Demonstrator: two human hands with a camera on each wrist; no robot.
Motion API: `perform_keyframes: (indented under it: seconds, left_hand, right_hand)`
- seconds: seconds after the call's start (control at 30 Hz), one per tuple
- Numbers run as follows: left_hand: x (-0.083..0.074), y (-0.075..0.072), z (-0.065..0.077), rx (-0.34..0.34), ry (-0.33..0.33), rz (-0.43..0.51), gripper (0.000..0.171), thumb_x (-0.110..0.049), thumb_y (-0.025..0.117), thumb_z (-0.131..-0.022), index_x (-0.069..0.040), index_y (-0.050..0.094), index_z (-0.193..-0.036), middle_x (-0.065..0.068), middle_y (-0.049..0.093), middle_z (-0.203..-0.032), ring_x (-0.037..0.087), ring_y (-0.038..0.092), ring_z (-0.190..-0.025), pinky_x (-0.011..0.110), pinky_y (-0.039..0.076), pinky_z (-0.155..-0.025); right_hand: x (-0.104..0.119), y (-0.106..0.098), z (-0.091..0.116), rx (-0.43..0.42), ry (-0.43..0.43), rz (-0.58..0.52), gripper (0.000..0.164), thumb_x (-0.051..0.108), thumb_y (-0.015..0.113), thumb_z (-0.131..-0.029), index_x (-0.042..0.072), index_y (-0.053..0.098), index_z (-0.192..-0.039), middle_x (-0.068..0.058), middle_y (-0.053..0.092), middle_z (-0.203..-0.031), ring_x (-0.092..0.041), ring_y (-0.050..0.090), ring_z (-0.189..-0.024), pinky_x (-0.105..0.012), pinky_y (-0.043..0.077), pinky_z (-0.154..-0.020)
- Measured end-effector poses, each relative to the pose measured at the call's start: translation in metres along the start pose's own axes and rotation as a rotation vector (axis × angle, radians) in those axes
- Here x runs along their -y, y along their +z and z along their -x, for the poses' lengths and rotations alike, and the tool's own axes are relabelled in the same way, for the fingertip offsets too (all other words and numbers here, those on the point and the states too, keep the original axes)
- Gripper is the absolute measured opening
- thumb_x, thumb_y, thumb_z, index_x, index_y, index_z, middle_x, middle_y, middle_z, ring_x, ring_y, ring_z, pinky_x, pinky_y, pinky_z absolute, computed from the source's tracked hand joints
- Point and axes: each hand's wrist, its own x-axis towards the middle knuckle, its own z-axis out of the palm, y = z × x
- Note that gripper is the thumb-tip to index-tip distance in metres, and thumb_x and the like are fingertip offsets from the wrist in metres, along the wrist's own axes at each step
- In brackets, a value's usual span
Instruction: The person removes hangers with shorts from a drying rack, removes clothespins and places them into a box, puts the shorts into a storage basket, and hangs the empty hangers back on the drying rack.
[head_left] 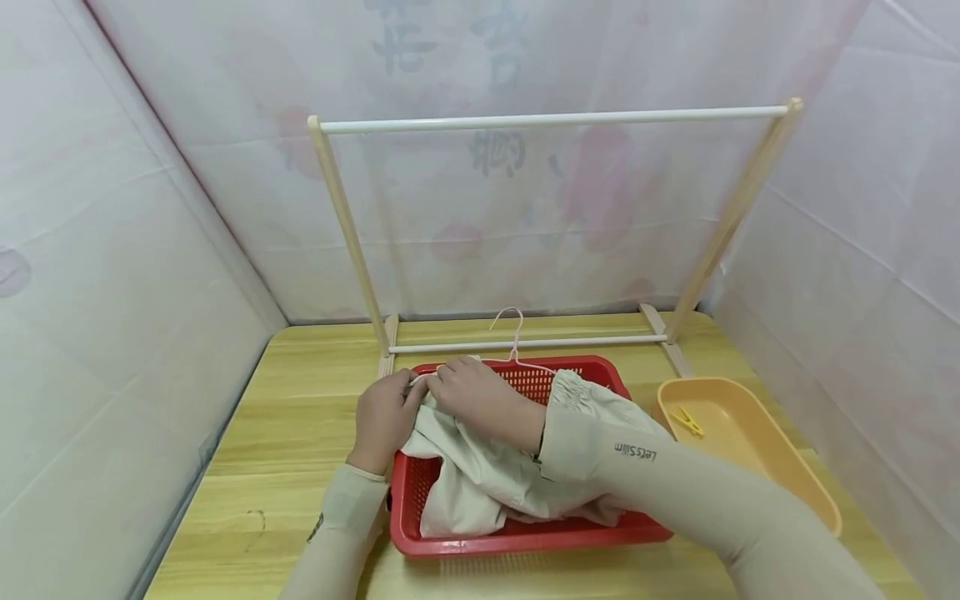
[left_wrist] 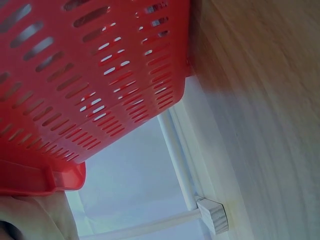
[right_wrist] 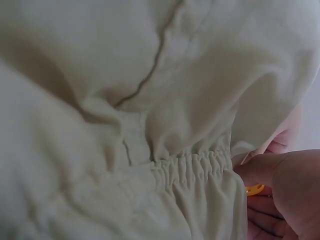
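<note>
Pale beige pants [head_left: 480, 475] with a gathered elastic waistband [right_wrist: 195, 167] lie bunched over the red basket, partly inside it. A pink hanger [head_left: 517, 333] stands at their waist, its hook upward. At the hanger's left end my left hand [head_left: 386, 421] pinches the waistband's corner. Close against it, my right hand [head_left: 483, 400] reaches across the pants, fingers curled at the same corner. A small yellow clothespin [right_wrist: 254, 190] shows between the right hand's fingers in the right wrist view, mostly hidden. The left wrist view shows mainly the basket's side.
The red slotted basket [head_left: 450, 547] sits on the wooden table [head_left: 247, 467]. Behind it rises a rack with a white top rail [head_left: 555, 121] and wooden posts. To the right is an orange tray [head_left: 750, 425] with another yellow clothespin [head_left: 687, 422] in it. Fabric walls enclose the table.
</note>
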Motion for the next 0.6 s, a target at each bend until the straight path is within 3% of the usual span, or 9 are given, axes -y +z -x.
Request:
perform_keyframes:
  seconds: [0.13,0.4,0.6]
  left_hand:
    - [0.0000,0.0000,-0.0003,-0.001,-0.001,0.002,0.024,-0.032,0.068,-0.101,-0.013,0.071,-0.086,0.006,0.069,-0.073,0.026,0.066,-0.064,0.045,0.052,-0.059]
    - [0.0009,0.0016,0.0001,-0.012,-0.007,0.002,0.024,-0.033,0.068,-0.101,-0.013,0.072,-0.087,0.005,0.069,-0.073,0.025,0.066,-0.064,0.045,0.051,-0.060]
    - [0.0015,0.0029,0.0005,-0.025,-0.001,0.003,0.023,-0.032,0.068,-0.101,-0.013,0.072,-0.087,0.005,0.070,-0.074,0.025,0.066,-0.064,0.045,0.051,-0.059]
  right_hand:
    - [0.0002,-0.0001,-0.0005,0.010,0.013,-0.028,0.015,0.021,0.069,-0.099,0.011,0.068,-0.110,-0.002,0.071,-0.100,-0.019,0.067,-0.096,-0.034,0.053,-0.090]
    - [0.0017,0.0002,-0.0026,0.052,0.081,-0.108,0.020,0.007,0.070,-0.095,0.012,0.070,-0.114,-0.003,0.071,-0.101,-0.020,0.067,-0.098,-0.035,0.054,-0.090]
    - [-0.0013,0.0022,-0.0023,0.033,0.081,-0.149,0.026,0.009,0.075,-0.091,0.013,0.071,-0.116,-0.001,0.072,-0.101,-0.018,0.068,-0.097,-0.034,0.054,-0.090]
